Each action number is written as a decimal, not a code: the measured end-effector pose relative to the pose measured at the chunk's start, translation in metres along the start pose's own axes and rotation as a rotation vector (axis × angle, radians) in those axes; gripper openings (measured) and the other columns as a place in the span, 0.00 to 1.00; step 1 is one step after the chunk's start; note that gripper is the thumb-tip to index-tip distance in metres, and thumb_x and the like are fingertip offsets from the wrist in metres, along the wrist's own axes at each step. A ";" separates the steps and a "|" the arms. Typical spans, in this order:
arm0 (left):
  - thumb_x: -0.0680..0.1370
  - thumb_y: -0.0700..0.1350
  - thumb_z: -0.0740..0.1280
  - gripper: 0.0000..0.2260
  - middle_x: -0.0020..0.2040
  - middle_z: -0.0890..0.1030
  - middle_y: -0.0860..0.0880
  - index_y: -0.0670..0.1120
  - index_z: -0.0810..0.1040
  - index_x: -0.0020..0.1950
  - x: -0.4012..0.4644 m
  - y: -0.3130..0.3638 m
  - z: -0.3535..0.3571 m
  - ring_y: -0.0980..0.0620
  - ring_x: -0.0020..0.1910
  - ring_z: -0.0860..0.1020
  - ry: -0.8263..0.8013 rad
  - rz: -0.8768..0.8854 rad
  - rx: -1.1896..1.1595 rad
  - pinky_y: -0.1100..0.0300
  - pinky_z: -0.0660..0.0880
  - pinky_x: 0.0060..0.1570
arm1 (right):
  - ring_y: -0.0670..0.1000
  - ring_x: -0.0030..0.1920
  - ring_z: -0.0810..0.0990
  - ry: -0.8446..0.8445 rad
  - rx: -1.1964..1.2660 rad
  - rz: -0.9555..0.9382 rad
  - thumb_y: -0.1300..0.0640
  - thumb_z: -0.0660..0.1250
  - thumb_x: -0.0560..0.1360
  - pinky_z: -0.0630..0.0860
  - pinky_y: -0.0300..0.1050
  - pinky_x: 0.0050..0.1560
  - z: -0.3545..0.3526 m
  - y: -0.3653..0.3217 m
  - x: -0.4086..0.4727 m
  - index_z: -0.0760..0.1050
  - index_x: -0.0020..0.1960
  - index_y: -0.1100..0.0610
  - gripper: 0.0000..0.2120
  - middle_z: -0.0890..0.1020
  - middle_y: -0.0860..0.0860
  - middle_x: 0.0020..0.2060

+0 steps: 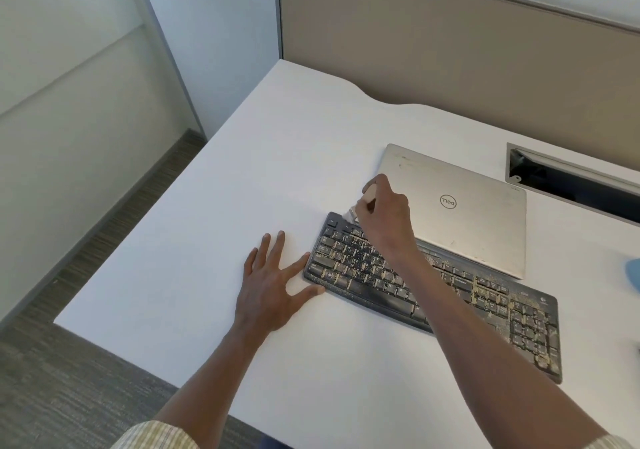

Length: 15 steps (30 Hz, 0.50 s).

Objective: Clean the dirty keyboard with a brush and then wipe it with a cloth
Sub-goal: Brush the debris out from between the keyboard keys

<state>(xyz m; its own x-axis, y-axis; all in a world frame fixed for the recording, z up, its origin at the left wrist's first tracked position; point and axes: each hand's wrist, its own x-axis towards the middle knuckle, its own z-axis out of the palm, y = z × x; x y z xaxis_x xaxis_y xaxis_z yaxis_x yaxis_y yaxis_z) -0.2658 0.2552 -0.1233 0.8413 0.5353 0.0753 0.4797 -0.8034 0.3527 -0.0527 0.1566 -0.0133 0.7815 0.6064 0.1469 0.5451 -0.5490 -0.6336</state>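
A black keyboard (491, 304) strewn with tan crumbs lies slantwise on the white desk (263, 157). My right hand (384, 220) grips a small brush (363, 202) with a pale wooden handle; its bristles touch the keyboard's far left corner. My left hand (273, 278) lies flat on the desk with fingers spread, thumb and forefinger against the keyboard's left end. A blue cloth (633, 272) peeks in at the right edge.
A shut silver laptop (457, 206) lies just behind the keyboard. A cable slot (571, 181) is cut into the desk at the back right. A beige partition (450, 43) stands behind the desk; the desk's left edge drops to carpeted floor.
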 end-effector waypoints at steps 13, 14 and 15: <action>0.75 0.78 0.47 0.35 0.83 0.52 0.44 0.63 0.71 0.75 -0.001 0.000 0.000 0.42 0.82 0.45 -0.050 0.001 -0.018 0.43 0.50 0.78 | 0.47 0.28 0.73 -0.040 0.005 0.121 0.61 0.64 0.77 0.66 0.36 0.25 -0.011 -0.002 -0.001 0.70 0.53 0.55 0.06 0.77 0.52 0.33; 0.75 0.78 0.48 0.35 0.83 0.52 0.43 0.62 0.71 0.75 -0.001 -0.001 0.000 0.41 0.82 0.45 -0.055 0.005 -0.018 0.43 0.50 0.78 | 0.47 0.28 0.74 -0.034 0.017 0.143 0.61 0.64 0.76 0.67 0.35 0.24 -0.011 -0.002 -0.003 0.70 0.52 0.54 0.06 0.78 0.52 0.33; 0.75 0.77 0.48 0.35 0.83 0.53 0.43 0.62 0.72 0.74 0.000 -0.001 0.001 0.41 0.82 0.46 -0.056 0.009 -0.020 0.42 0.51 0.78 | 0.49 0.29 0.76 -0.010 0.032 0.161 0.61 0.65 0.76 0.69 0.35 0.24 -0.010 -0.002 -0.003 0.70 0.52 0.54 0.07 0.78 0.52 0.34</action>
<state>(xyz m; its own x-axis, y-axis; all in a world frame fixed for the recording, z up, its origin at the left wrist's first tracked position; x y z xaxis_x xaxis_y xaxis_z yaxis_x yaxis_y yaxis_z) -0.2668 0.2560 -0.1243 0.8584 0.5123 0.0267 0.4673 -0.8024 0.3711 -0.0533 0.1496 -0.0049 0.8549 0.5177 0.0342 0.4031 -0.6213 -0.6719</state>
